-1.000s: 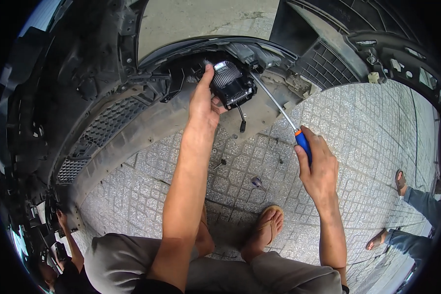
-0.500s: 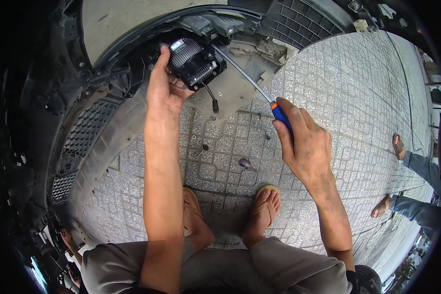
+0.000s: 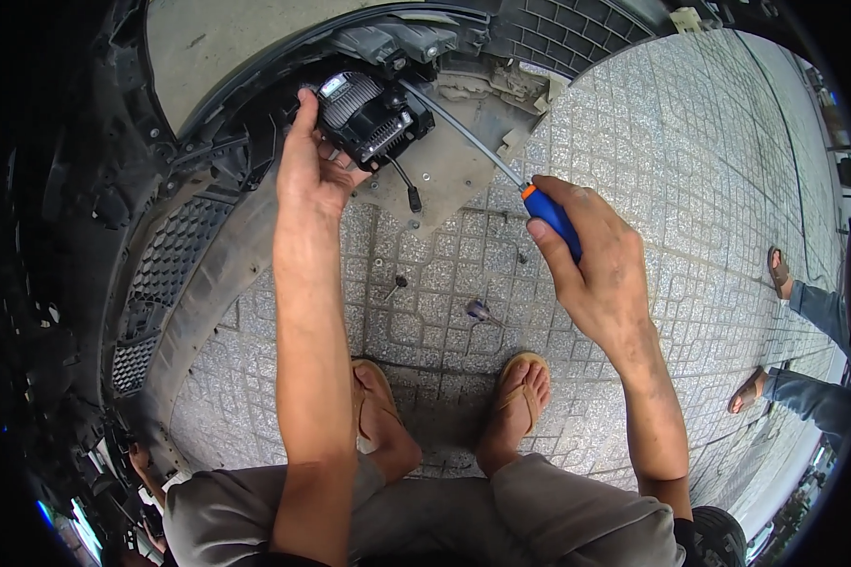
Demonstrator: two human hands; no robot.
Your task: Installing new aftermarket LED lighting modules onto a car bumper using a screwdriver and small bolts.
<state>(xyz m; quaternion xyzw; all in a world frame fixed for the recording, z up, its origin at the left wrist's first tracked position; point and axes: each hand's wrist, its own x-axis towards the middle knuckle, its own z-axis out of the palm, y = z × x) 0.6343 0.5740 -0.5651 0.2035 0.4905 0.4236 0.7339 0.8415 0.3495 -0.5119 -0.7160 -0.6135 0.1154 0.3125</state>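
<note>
My left hand (image 3: pixel 314 170) is wrapped round a black finned lamp unit (image 3: pixel 364 118) from its left side and below, thumb up along its edge. A short cable with a black plug (image 3: pixel 413 198) hangs from the unit. My right hand (image 3: pixel 600 260) grips a screwdriver (image 3: pixel 550 217) by its blue and orange handle. Its long metal shaft slants up and left to the unit's right edge, where the tip is hidden. Behind the unit curves a dark car bumper (image 3: pixel 241 151), seen from inside.
On the paving lie a short, dark-handled screwdriver (image 3: pixel 480 311) and a small black fastener (image 3: pixel 400 282). A honeycomb grille (image 3: pixel 175 246) runs down the left. My sandalled feet (image 3: pixel 515 397) are below. Another person's legs (image 3: pixel 804 397) stand at the right.
My right hand's fingers have shifted on the screwdriver, so more of the blue handle shows. The lamp unit stays in my left hand, and the whole view has moved slightly.
</note>
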